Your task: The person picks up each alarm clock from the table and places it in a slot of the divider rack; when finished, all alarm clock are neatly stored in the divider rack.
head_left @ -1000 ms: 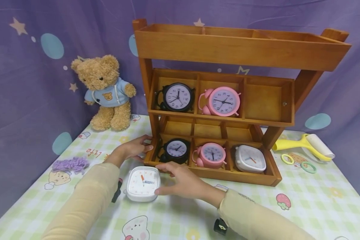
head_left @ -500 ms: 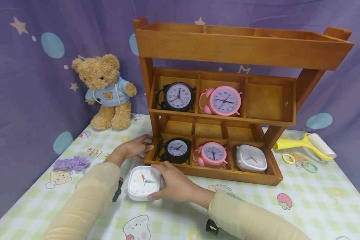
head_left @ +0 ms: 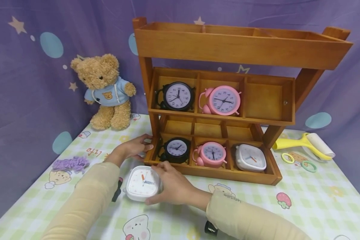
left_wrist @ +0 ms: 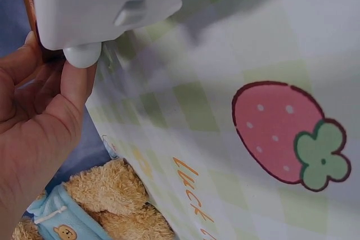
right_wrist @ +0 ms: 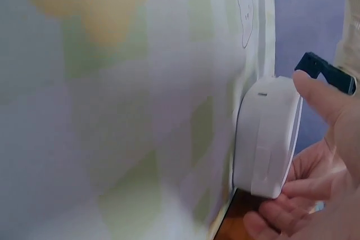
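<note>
A white square alarm clock (head_left: 142, 181) lies face up on the table in front of the wooden shelf (head_left: 243, 50). My right hand (head_left: 175, 185) holds its right side, thumb at the near edge and fingers at the far edge; the right wrist view shows the clock's side (right_wrist: 264, 139) between them. With my left hand (head_left: 133, 150) I grip the left end of the shelf's lowest tier. Black clocks (head_left: 178, 96) sit in the left compartments of two tiers, pink clocks (head_left: 225, 100) in the middle ones. Another white clock (head_left: 250, 158) fills the lower right compartment.
At the back left stands a teddy bear (head_left: 105, 91) in a blue hoodie. Purple fluffy strands (head_left: 71, 164) lie left of my forearm. A yellow-handled lint roller (head_left: 306, 145), a yellow ring (head_left: 288, 158) and a green ring (head_left: 309, 166) lie to the right.
My right hand has moved left and closed further around the white clock's right side. The left hand stays at the shelf, and the clock has barely shifted.
</note>
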`<state>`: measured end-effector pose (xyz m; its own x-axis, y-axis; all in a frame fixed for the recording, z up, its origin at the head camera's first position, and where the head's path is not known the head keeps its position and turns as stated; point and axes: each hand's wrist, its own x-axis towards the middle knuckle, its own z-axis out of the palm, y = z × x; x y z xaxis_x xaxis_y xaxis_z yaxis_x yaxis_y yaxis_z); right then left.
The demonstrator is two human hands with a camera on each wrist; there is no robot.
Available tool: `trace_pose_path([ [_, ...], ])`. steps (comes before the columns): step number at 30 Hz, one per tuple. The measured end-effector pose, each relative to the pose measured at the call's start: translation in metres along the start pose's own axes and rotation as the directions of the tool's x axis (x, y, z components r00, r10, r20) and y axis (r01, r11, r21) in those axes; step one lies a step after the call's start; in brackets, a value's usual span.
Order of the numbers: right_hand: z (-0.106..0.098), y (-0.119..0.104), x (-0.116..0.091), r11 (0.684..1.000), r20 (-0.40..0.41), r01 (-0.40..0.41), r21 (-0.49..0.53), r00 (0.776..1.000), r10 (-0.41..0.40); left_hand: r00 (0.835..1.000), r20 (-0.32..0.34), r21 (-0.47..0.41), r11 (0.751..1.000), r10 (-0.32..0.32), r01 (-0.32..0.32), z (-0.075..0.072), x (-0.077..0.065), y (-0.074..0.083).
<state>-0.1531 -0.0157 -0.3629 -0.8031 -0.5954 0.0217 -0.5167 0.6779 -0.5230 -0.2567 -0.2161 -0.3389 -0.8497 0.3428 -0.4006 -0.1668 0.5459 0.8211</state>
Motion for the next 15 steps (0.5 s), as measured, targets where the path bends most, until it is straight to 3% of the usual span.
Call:
trace_pose_path([
  [7, 0.0019, -0.0076, 0.0000, 0.992, 0.012, -0.127, -0.021, 0.992, 0.127, 1.000, -0.002, -0.003, 1.000, 0.003, -0.003, -0.0001, -0.0006, -0.0002],
  [15, 0.0070, -0.0071, 0.0027, 0.994, -0.013, -0.110, 0.020, 0.994, 0.110, 1.000, -0.003, -0.009, 1.000, 0.003, -0.003, 0.0001, 0.0010, -0.0022],
])
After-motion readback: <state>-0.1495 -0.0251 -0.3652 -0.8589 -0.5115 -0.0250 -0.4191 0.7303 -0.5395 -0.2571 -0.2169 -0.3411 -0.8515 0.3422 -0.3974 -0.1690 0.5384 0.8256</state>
